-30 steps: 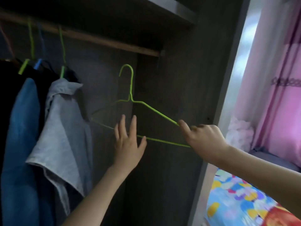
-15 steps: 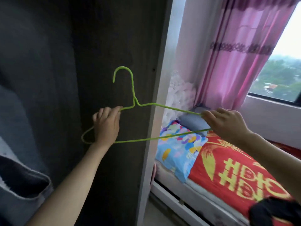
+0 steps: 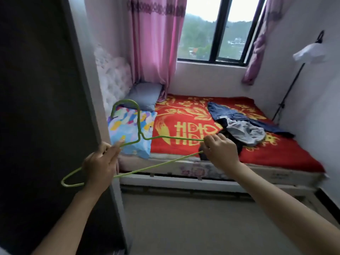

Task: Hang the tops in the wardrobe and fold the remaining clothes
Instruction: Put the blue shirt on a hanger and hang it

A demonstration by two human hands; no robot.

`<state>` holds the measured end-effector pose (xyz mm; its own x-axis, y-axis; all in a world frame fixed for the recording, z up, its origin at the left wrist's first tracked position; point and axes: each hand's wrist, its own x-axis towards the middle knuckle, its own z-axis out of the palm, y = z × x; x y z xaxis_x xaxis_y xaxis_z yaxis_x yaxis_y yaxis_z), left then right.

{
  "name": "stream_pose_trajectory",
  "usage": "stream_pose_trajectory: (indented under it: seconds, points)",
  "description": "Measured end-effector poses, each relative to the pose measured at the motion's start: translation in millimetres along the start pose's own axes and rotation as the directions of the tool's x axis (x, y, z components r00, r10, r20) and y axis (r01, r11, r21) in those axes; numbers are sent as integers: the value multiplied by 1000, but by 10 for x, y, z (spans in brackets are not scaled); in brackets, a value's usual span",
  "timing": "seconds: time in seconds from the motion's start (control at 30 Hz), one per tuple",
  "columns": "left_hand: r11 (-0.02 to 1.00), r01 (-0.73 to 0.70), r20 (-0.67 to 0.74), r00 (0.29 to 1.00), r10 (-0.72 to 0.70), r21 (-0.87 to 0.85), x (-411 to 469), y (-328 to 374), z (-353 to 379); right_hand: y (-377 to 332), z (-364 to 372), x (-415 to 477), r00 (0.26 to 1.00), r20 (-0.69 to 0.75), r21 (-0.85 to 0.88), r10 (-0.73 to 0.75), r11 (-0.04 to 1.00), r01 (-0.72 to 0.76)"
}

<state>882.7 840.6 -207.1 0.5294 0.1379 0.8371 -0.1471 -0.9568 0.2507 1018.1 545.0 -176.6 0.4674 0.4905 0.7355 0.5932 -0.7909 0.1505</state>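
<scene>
Your wardrobe (image 3: 36,107) shows as the dark panel at your left, where the tops must end up. Ahead, the bed (image 3: 285,157) serves as the sorting surface. The clothes (image 3: 244,129) lie on its red cover in 1 loose heap of blue denim, grey and dark pieces, none folded yet. Between you and that heap you carry 1 green wire hanger (image 3: 139,126), bare, hook upward, held out towards the heap, probably ready to take a top. Your left hand (image 3: 99,166) curls its fingers round the left shoulder of the wire, with 1 finger lying along it. Your right hand (image 3: 219,151) pinches the right corner, fingers closed on the wire. I judge the 2 holds keep the thin frame level and steady.
</scene>
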Motion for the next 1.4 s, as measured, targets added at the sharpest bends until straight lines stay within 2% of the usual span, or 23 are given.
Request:
stream_pose_trajectory:
  seconds: [0.13,0.23,0.27,0.4,0.5,0.6,0.7,0.8,0.9,1.0,1.1,1.13,1.2,1.27,1.3,1.37,1.4]
  points:
    - [988,-20,103,994,36,-150,-290,540,209,177,-467,-677,962,182,-160,206,971,-177]
    - [961,-120,169,972,165,-249,-406,941,364,210,-837,-1040,930,252,-181,266,958,-224]
    - [941,-161,177,959,219,-297,-440,1071,416,212,-932,-1139,921,288,-139,262,963,-231]
    - [813,-261,204,887,415,-520,-571,1790,660,254,-1363,-1591,798,507,30,327,918,-395]
    - [700,-327,184,816,547,-635,-613,2349,832,317,-1695,-1775,709,583,148,398,806,-573]
    - [575,-301,165,767,620,-761,-651,3003,1000,571,-2121,-1990,642,588,208,492,675,-708]
    - [481,-277,105,772,627,-832,-672,3666,1116,898,-2602,-2242,577,544,194,610,577,-793]
    - [427,-362,-52,809,585,-829,-740,4510,1198,1304,-3141,-2640,501,437,173,747,477,-862]
    - [406,-381,-150,856,495,-831,-927,5228,1212,1646,-3674,-3041,386,253,207,887,340,-917]
    - [321,-337,-114,825,553,-885,-1221,5834,1217,1855,-4281,-3490,245,-24,256,969,243,-936]
    - [367,-238,80,735,673,-899,-1437,6379,1253,1935,-4836,-3904,148,-253,292,956,221,-930]
    - [407,-188,188,666,722,-894,-1500,6550,1261,1941,-4965,-4033,118,-311,283,943,211,-936]
    - [528,-127,427,445,787,-840,-1639,6902,1300,1925,-5133,-4268,52,-387,249,920,159,-955]
    - [589,-149,543,261,798,-794,-1813,7219,1363,1890,-5188,-4491,2,-419,172,908,82,-982]
    - [600,-141,570,206,796,-787,-1896,7347,1385,1863,-5183,-4585,-4,-422,97,907,40,-995]
    - [621,-117,602,163,782,-775,-2027,7513,1422,1810,-5151,-4741,-8,-417,-58,909,-35,-998]
    - [624,-138,602,175,779,-769,-2075,7560,1437,1794,-5137,-4817,-20,-413,-125,910,-79,-989]
